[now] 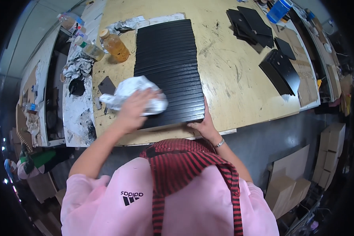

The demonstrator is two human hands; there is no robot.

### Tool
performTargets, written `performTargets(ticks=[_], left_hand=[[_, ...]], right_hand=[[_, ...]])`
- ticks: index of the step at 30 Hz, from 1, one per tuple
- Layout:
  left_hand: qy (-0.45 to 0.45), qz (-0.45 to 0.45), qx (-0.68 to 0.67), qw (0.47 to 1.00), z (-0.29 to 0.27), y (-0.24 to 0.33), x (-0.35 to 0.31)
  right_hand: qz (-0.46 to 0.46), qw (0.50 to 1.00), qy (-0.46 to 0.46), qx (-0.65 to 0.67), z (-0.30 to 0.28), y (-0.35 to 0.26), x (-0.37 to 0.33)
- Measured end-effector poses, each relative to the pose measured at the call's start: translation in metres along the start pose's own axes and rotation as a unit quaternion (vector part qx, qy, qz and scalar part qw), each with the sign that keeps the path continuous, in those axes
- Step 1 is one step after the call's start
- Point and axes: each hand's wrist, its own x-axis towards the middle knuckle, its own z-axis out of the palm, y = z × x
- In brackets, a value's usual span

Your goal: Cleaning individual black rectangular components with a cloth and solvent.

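Observation:
A long row of black boards (165,51), packed side by side with their narrow edges up, lies on the pale wooden table. My left hand (137,104) presses a crumpled white cloth (131,85) onto the left near part of the row; its fingers are slightly blurred and closed over the cloth. At the near right corner, my right hand (204,125) grips the row, thumb at the front edge and fingers along the right side. Beside the cloth lies a small dark flat piece (106,85).
A bottle of orange liquid (117,48) and a clear bottle (92,51) stand left of the row, near crumpled rags (78,67). Black panels (251,24) and a black stack (280,72) lie at the right, below a blue bottle (279,10). Cardboard boxes (289,194) stand on the floor.

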Motion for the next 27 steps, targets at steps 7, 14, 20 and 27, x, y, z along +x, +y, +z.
performTargets(ticks=[7, 14, 20, 27], left_hand=[[0.089, -0.337, -0.132, 0.928, -0.044, -0.019, 0.055], [0.209, -0.161, -0.166, 0.950, 0.001, -0.037, 0.030], [0.289, -0.216, 0.138, 0.922, -0.014, -0.055, -0.004], [0.154, -0.024, -0.024, 0.988, 0.006, 0.070, -0.037]], right_hand=[[0.053, 0.998, -0.016, 0.011, 0.004, -0.014, 0.001], [0.053, 0.996, -0.032, -0.060, -0.002, -0.005, -0.005], [0.069, 0.995, -0.038, -0.053, -0.002, -0.013, -0.005], [0.061, 0.975, 0.027, -0.212, 0.011, -0.016, -0.026]])
